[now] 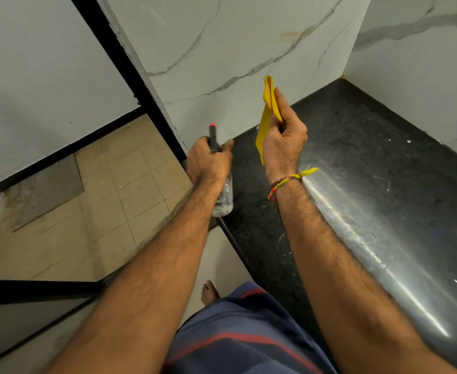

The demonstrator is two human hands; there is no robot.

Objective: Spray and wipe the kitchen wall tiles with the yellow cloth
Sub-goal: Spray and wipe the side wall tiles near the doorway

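My left hand (pixel 208 160) grips a clear spray bottle (pixel 223 198) by its dark head, whose red-tipped nozzle (pixel 212 126) points at the white marble-veined wall tiles (pixel 235 44). My right hand (pixel 284 139) pinches a folded yellow cloth (pixel 267 112), held upright in the air a short way in front of the same tiled wall. The cloth hangs down past the palm and does not touch the tiles. Both hands hover over the left end of the black countertop (pixel 356 147).
The black granite countertop runs to the right into a corner with a second tiled wall (pixel 416 63). A black-framed edge (pixel 130 66) bounds the tiled wall on the left. Beige floor tiles (pixel 119 184) lie below left. My bare foot (pixel 209 291) stands by the counter's front edge.
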